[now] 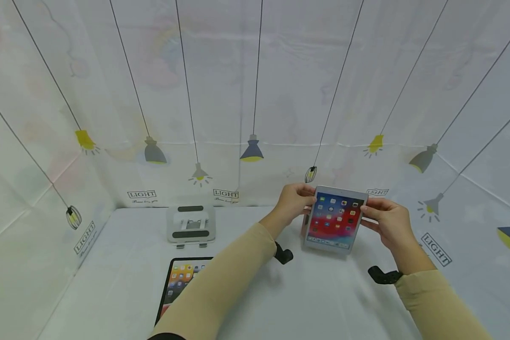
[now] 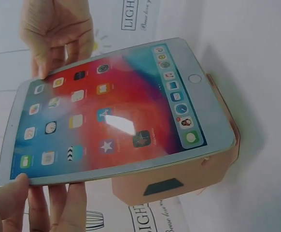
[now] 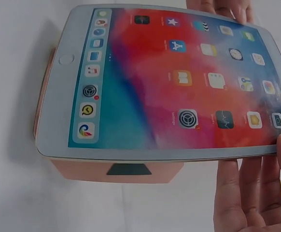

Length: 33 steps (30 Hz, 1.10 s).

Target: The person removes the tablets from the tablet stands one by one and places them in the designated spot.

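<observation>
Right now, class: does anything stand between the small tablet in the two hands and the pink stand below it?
Nothing visible does. The left hand and right hand grip the small tablet by its long edges, and its lower end sits directly over the pink stand. Whether the two touch cannot be told.

both arms reach forward and inward in tan sleeves, forearms angled toward each other, with a black strap at each wrist. the left hand (image 1: 292, 200) is raised ahead, thumb on the near face and fingers (image 2: 58, 205) curled behind the left edge of the tablet (image 1: 334, 218). the right hand (image 1: 386, 221) mirrors it on the right edge, thumb in front, fingers (image 3: 246, 193) wrapped behind. both hands pinch it between them, held tilted, palms facing each other.
</observation>
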Motion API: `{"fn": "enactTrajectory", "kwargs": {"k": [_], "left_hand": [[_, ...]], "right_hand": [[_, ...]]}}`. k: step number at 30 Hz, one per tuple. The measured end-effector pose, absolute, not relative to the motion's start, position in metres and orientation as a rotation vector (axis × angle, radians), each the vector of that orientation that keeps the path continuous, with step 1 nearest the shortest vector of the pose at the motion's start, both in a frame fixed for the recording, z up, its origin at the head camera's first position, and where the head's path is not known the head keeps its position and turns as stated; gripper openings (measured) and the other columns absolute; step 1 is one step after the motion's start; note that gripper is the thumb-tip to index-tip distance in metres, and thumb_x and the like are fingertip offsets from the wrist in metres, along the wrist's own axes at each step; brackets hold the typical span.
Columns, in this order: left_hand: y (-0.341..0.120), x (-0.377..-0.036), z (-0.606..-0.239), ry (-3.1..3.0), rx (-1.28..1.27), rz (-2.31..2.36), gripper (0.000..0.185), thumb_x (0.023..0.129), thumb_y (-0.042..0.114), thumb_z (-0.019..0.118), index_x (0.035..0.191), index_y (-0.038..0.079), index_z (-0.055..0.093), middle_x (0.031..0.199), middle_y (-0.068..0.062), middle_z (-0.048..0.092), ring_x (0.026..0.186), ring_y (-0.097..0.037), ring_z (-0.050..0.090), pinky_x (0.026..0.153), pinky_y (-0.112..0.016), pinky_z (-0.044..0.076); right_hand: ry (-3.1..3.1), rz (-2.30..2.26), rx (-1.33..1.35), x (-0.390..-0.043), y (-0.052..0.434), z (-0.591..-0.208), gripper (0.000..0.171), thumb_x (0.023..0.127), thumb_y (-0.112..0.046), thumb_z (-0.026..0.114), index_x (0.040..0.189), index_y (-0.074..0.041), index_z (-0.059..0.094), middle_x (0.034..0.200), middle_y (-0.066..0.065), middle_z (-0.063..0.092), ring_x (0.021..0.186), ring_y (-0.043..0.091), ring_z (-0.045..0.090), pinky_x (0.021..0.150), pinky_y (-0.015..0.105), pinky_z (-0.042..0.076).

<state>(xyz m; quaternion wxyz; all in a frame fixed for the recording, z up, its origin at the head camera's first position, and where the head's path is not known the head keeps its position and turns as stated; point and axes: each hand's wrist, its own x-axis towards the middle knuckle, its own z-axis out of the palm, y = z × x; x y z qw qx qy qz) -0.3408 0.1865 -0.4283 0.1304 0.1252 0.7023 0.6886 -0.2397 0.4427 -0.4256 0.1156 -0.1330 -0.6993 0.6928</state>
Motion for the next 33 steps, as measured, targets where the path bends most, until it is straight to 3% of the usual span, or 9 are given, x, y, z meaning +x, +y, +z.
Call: {"fn": "enactTrajectory", "kwargs": {"k": [16,33], "left_hand": [[0.177,-0.340,-0.430,2.031,0.378,2.002,0.009,0.101,0.008,0.075,0.101,0.016,0.078,0.098,-0.002,0.073,0.088,-0.020,0.078,0.090,-0.050,0.068],[0.171,-0.338,-0.439,2.010,0.314,1.984,0.009,0.100,0.008,0.076,0.102,0.017,0.078,0.096,-0.002,0.075,0.083,-0.019,0.078,0.076,-0.038,0.070]], "right_hand": [[-2.110,2.016,-0.385,-0.232,0.435,-0.422,0.040,0.098,-0.024,0.081,0.135,-0.011,0.073,0.107,-0.013,0.075,0.092,0.008,0.076,0.078,0.031,0.069],[-2.173,2.002,-0.356,-0.228,0.430,-0.428,0.023,0.100,-0.018,0.078,0.123,-0.016,0.079,0.098,-0.014,0.078,0.086,0.010,0.079,0.076,0.033,0.069]]}}
